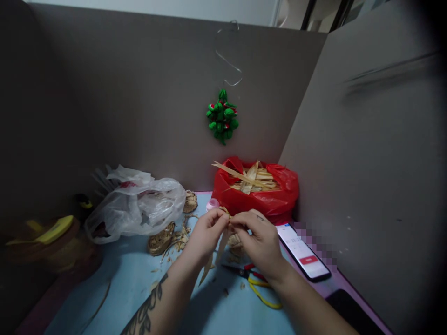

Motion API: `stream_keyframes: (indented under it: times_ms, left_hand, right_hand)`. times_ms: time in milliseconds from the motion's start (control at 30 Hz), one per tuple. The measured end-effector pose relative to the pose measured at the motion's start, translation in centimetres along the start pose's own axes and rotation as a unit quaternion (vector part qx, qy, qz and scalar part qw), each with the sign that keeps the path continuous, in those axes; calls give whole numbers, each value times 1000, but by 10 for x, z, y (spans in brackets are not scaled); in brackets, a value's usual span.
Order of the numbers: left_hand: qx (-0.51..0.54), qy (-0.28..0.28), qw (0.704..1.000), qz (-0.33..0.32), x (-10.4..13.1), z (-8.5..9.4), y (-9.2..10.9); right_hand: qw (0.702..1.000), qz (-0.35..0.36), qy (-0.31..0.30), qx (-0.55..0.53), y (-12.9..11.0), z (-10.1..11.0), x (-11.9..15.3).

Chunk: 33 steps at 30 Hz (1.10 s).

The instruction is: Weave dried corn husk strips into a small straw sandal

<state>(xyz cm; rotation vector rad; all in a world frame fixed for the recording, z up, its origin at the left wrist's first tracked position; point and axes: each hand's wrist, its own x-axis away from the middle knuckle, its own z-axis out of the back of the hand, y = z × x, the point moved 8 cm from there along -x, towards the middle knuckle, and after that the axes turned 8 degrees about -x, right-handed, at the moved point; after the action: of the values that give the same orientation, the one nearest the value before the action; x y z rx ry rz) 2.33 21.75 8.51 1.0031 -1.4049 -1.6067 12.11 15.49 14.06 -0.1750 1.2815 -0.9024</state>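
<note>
My left hand [212,229] and my right hand [257,233] meet at the middle of the view, their fingertips pinched close together on pale dried leaf strips [222,245]. The strips hang down between the hands over the blue table surface. Part of the held piece is hidden by my fingers. Just below my right hand lie scissors [256,281] with yellow and red handles. A woven straw piece [236,242] shows behind the strips, partly covered by my right hand.
Behind my hands stands a red bag [251,202] of dried strips. A clear plastic bag [139,209], woven pieces [161,239] and scraps lie left; a phone [305,256] lies right. A green ornament [222,118] hangs at the back panel.
</note>
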Motion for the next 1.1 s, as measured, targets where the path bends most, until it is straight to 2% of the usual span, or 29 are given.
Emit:
stream_keyframes:
  times_ms: [300, 467, 600, 700, 800, 967, 1100]
  left_hand:
    - [37, 3, 999, 9, 0, -1, -2]
    - [37, 12, 999, -8, -2, 1, -2]
    - [34, 29, 999, -3, -3, 7, -5]
    - [37, 19, 999, 5, -3, 6, -5]
    - [31, 11, 999, 14, -2, 5, -6]
    - [58, 14, 998, 18, -2, 4, -10]
    - [71, 53, 996, 21, -3, 6, -11]
  right_hand:
    - [999, 11, 35, 21, 9, -4, 5]
    - [997, -67, 45, 7, 24, 1, -2]
    - [991, -134, 7, -26, 38, 3, -6]
    - [976, -200, -27, -79, 50, -2, -3]
    - [969, -224, -34, -95, 51, -6, -1]
    - [975, -213, -2, -68, 43, 0, -1]
    - [994, -112, 13, 9, 23, 1, -2]
